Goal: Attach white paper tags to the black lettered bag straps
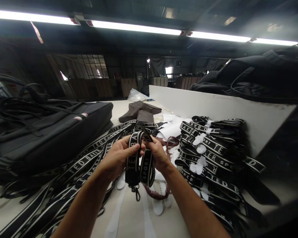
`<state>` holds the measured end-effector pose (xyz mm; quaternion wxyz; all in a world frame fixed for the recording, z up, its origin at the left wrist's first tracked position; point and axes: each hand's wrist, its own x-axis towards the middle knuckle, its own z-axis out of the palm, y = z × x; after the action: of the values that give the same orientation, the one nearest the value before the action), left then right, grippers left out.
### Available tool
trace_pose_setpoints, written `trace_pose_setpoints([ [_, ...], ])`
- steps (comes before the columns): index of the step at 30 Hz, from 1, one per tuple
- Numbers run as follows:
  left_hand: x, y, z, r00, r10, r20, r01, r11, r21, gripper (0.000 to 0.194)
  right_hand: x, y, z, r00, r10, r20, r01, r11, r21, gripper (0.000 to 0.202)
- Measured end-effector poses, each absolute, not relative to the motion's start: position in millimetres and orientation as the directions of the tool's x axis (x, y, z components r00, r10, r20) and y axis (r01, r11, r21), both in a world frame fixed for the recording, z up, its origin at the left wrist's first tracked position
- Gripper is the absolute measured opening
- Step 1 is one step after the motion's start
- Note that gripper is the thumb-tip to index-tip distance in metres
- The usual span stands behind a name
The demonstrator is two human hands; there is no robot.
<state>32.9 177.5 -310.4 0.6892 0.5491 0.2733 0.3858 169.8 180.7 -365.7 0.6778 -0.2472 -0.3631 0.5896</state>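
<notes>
Fingers of the left hand and right hand pinch a looped strap above the desk; it seems folded, no white band visible around it; banded bundles stand stacked rightward; many loose straps remain unbundled leftward.

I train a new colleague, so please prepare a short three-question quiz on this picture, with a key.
1. True or false: the left hand and right hand both touch the flat black strap with white lettering.
2. What hangs at its lower end: (a) red tassel, (b) small black clip, (c) white button?
3. On which side of the hands is the stack of white-banded black straps?

Key: 1 true; 2 b; 3 right.
</notes>
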Motion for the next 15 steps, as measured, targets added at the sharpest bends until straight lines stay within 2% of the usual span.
trace_pose_setpoints([
  [4,36.3,180.5,-311.6,0.507,0.861,0.046,-0.251,0.097,0.963,0.055,161.6,177.4,-363.8,0.007,0.981,0.193,-0.704,0.142,-0.696,0.026],
  [10,53.7,177.4,-330.3,0.512,0.859,-0.028,-0.186,0.142,0.972,0.052,164.4,180.4,-361.1,0.161,0.981,0.108,-0.796,0.193,-0.573,0.016],
  [12,62.8,175.2,-341.4,0.455,0.89,0.044,-0.142,0.023,0.99,0.043,170.5,181.2,-357.3,0.225,0.969,0.098,-0.807,0.242,-0.539,0.01],
  [14,70.8,174.3,-351.5,0.349,0.907,0.235,-0.017,-0.245,0.969,0.034,176.2,180.8,-352.8,0.268,0.962,0.052,-0.839,0.26,-0.477,0.01],
  [15,73.8,174.7,-355.5,0.291,0.886,0.361,0.069,-0.396,0.916,0.032,178.9,180.6,-350.9,0.262,0.965,0.023,-0.864,0.245,-0.44,0.012],
])
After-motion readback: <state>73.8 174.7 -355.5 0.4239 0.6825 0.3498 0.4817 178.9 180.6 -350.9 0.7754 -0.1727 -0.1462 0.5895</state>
